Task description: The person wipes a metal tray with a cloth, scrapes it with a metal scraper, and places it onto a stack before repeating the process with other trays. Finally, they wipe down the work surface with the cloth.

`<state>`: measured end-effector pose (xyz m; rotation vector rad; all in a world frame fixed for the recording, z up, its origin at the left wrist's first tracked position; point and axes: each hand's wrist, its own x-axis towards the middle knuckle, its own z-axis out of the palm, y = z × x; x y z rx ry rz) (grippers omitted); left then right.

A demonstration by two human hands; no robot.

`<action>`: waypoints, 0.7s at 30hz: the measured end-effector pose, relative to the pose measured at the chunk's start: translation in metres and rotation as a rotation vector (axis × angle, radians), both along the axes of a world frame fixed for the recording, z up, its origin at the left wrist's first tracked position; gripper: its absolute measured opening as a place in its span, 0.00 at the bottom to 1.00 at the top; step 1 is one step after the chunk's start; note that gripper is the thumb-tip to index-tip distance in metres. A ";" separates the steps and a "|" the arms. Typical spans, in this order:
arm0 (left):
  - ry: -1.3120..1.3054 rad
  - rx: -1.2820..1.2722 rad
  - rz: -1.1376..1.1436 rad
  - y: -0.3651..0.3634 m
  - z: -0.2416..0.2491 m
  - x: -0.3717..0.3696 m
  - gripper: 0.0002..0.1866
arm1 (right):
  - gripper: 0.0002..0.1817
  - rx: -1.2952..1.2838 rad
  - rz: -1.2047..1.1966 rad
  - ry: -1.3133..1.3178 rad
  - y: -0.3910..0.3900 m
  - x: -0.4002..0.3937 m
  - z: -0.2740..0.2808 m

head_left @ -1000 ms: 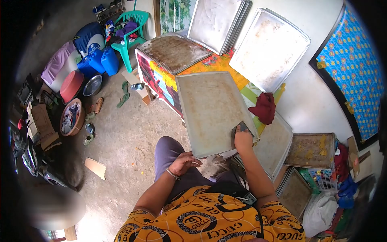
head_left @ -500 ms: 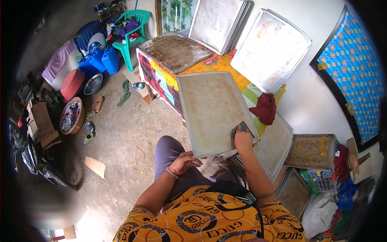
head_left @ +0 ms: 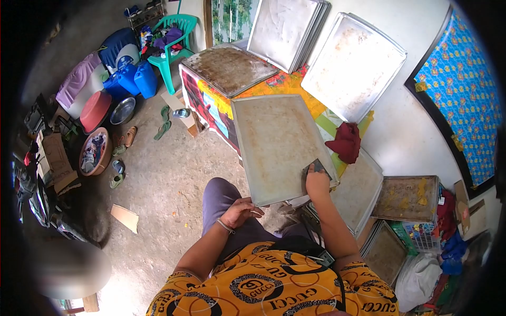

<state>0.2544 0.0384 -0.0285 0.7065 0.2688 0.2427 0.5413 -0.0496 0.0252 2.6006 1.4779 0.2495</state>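
Two bare hands are working on one large rectangular grey metal baking tray (head_left: pixel 276 145), which is lying tilted, far end on the colourful cloth-covered table (head_left: pixel 211 102), near end over the person's lap. Right hand (head_left: pixel 318 184), at the tray's 5 o'clock corner, is gripping a small dark flat scraper (head_left: pixel 316 167), fingers curled tight round it, blade pressing on the tray surface. Left hand (head_left: pixel 240 211), at 7 o'clock just under the tray's near edge, is resting on the purple-trousered thigh (head_left: pixel 224 197), fingers loosely bent and slightly spread, tips near the rim; touching or not, can't tell. Red crumpled cloth (head_left: pixel 345 142) is lying at 3 o'clock, beside the tray. More trays are leaning vs. the wall at 12.
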 end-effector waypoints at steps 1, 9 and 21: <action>0.001 -0.007 0.002 0.000 0.000 0.000 0.22 | 0.22 0.003 -0.003 -0.009 0.000 0.001 -0.002; -0.011 -0.005 0.000 -0.001 0.005 0.000 0.20 | 0.22 0.016 -0.017 -0.010 0.000 0.002 -0.005; -0.017 0.009 -0.002 -0.002 0.008 -0.001 0.20 | 0.22 -0.004 0.006 -0.062 -0.001 0.003 -0.009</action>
